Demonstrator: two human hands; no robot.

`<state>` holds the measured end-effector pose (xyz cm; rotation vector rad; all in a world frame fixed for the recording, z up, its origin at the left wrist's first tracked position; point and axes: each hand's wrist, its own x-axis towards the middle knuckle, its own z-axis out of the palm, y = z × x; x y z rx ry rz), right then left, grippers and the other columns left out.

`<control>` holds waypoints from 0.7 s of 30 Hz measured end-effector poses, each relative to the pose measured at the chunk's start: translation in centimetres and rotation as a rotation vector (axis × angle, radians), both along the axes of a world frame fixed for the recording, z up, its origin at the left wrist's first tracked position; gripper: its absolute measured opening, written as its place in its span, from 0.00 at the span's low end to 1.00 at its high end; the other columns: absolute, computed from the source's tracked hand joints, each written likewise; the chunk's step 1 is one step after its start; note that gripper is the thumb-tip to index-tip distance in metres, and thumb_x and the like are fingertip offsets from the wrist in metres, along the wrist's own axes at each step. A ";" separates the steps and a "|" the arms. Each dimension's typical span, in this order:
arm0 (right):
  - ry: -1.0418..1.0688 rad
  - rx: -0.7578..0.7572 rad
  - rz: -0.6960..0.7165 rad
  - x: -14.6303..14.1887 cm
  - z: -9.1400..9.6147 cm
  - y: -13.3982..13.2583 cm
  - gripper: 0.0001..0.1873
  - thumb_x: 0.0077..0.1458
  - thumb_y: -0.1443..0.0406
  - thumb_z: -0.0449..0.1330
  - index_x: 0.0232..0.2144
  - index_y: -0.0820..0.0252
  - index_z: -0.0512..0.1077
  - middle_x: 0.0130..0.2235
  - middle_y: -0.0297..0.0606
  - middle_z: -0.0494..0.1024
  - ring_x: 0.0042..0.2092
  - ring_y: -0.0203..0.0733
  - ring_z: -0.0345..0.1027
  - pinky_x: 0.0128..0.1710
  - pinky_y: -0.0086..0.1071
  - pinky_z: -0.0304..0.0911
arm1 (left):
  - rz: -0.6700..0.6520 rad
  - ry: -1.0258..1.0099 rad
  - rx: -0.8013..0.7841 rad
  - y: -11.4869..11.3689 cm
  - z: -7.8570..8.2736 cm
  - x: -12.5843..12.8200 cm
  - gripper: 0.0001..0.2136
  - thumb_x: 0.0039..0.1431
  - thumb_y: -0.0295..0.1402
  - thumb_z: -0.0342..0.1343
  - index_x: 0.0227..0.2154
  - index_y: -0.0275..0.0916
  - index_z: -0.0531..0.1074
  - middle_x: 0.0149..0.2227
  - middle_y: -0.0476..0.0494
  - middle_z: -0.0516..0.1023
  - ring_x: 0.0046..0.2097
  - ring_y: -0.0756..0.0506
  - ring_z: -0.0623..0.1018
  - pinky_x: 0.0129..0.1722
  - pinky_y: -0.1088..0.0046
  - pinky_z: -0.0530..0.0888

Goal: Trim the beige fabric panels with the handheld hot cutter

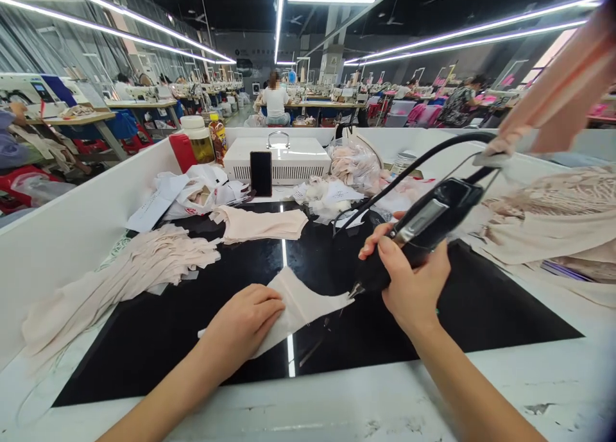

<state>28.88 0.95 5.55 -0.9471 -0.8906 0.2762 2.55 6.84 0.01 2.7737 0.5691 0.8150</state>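
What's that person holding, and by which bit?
The right hand grips the black tool around its lower body, behind the metal tip. The left hand lies on the pale cloth.

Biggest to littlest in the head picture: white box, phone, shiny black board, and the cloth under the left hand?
1. Shiny black board
2. White box and cloth: can't rank; the cloth is nearer and partly under the left hand
3. Phone

You have two hands, a left hand [248,317] and a right hand [418,288], one black handheld tool [443,211], one black board [158,346], one phone [260,174], one white vented box [279,153]; upper left of the frame, one lidded jar [199,144], one bottle [217,137].
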 end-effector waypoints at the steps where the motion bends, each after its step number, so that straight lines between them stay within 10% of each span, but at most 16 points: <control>1: 0.007 0.008 -0.001 0.1 0.1 0.4 0.20 0.56 0.61 0.74 0.47 0.52 0.72 0.34 0.27 0.78 0.29 0.37 0.73 0.32 0.35 0.72 | 0.012 0.023 -0.011 -0.1 -0.1 -0.1 0.14 0.78 0.29 0.48 0.44 0.38 0.80 0.45 0.42 0.83 0.43 0.44 0.82 0.45 0.68 0.80; 12: 0.018 -0.031 0.099 -2.3 0.3 0.9 0.14 0.56 0.61 0.73 0.40 0.52 0.72 0.33 0.27 0.78 0.28 0.36 0.72 0.31 0.34 0.72 | 0.224 0.526 -0.402 -1.6 5.6 0.3 0.11 0.72 0.29 0.57 0.31 0.41 0.77 0.32 0.51 0.79 0.32 0.47 0.80 0.31 0.74 0.69; 16: 0.017 -0.050 0.124 -3.4 0.6 1.4 0.15 0.54 0.60 0.72 0.38 0.53 0.70 0.31 0.27 0.77 0.27 0.36 0.70 0.30 0.34 0.71 | 0.099 0.450 -0.317 0.4 6.6 1.9 0.02 0.70 0.29 0.64 0.42 0.41 0.76 0.47 0.46 0.82 0.49 0.42 0.82 0.49 0.68 0.76; 21: -0.008 -0.108 0.086 -4.3 1.0 1.6 0.14 0.54 0.58 0.69 0.39 0.52 0.68 0.32 0.28 0.76 0.29 0.38 0.70 0.33 0.36 0.71 | -0.200 0.372 -0.346 2.9 5.1 4.1 0.16 0.64 0.35 0.72 0.48 0.42 0.71 0.62 0.39 0.76 0.72 0.37 0.66 0.72 0.53 0.65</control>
